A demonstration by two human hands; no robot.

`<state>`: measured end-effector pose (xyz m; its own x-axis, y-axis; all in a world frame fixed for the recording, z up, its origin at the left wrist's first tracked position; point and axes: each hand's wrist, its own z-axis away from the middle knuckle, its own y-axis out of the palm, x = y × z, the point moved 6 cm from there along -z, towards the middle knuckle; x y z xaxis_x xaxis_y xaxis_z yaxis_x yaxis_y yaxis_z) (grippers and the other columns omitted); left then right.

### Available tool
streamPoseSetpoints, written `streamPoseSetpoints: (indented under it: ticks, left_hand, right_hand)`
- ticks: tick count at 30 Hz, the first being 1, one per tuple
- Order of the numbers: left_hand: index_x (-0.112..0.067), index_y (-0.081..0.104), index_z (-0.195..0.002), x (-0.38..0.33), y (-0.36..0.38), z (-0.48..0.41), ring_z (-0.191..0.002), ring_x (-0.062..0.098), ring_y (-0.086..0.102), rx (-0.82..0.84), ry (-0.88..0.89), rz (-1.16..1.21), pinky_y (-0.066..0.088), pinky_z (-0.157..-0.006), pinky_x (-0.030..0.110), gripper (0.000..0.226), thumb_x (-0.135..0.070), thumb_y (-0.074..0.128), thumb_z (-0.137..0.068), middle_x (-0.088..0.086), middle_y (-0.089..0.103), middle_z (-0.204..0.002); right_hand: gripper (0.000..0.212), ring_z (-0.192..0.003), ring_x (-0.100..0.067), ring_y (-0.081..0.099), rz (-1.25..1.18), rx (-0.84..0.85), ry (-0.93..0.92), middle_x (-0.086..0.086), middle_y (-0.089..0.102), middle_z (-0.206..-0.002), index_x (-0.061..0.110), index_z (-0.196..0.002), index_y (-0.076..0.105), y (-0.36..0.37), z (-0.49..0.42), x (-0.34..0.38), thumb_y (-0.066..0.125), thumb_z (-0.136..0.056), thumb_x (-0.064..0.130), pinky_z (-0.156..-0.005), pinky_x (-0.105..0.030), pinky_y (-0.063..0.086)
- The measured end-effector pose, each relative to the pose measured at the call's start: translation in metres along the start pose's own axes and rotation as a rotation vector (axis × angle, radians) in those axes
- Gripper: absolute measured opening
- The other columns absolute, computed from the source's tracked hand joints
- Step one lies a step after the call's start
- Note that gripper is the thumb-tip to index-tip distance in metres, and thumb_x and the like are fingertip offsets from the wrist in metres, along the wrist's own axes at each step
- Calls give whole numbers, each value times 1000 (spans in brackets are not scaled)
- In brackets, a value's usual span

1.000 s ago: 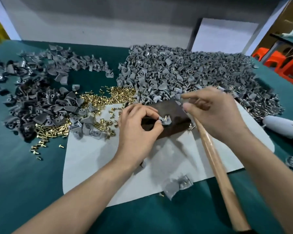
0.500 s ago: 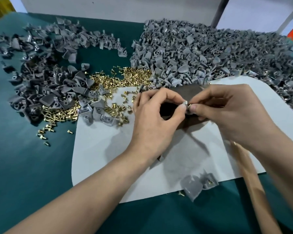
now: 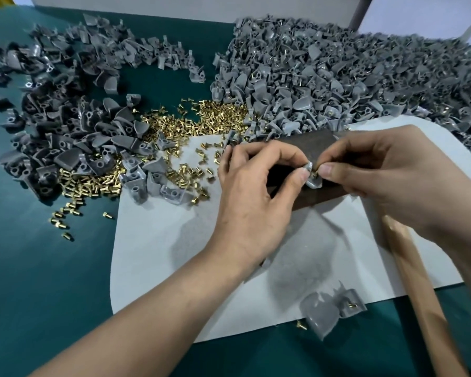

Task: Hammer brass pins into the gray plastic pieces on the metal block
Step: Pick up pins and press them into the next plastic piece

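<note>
A: Change since last entry?
B: Little. Left hand grip still pinches gray plastic piece over metal block; right hand grip pinches brass pin against it. Hammer handle lies under right forearm.

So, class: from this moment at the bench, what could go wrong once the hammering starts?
The left hand holds the gray plastic piece and the right hand pinches the brass pin over the metal block: a blow from the hammer could catch fingertips. The pin is not yet driven, so it may tip or fly off among the loose pins.
</note>
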<state>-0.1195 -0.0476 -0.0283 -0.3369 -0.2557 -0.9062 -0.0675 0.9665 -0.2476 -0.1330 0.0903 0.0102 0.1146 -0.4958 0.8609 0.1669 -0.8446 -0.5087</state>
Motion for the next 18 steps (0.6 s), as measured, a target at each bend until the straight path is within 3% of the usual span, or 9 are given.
streamPoseSetpoints:
  ticks: [6,12,16,18]
  left_hand:
    - [-21,66,-92,1,1,0,-102,2,44,8,-1,4,33,-104,52,7,-19,63,-86,-21,58,-88]
    - [-24,65,-90,1,2,0,-97,-10,40,2,0,-22,29,-108,55,8,-16,64,-87,-27,52,-84]
    - [-28,62,-88,-4,2,2,-95,-18,35,-24,23,-75,28,-107,56,10,-18,65,-87,-32,49,-80]
    - [-25,64,-89,-5,2,1,-95,-19,34,-22,40,-86,28,-107,56,7,-19,64,-87,-37,50,-79]
  right_hand:
    - [20,-46,-2,44,21,4,69,2,58,-54,13,-69,66,3,-3,0,65,-83,0,-46,-10,35]
    - [16,-46,-7,48,94,-2,175,-12,56,-61,6,-72,66,2,-6,3,63,-86,-1,-43,-13,41]
    - [6,-52,-14,57,159,-5,103,-10,65,-64,9,-78,68,4,6,9,70,-82,7,-51,-19,49]
    - [7,-59,-12,61,329,-27,58,-1,67,-65,16,-78,68,3,9,14,75,-77,17,-61,-21,49]
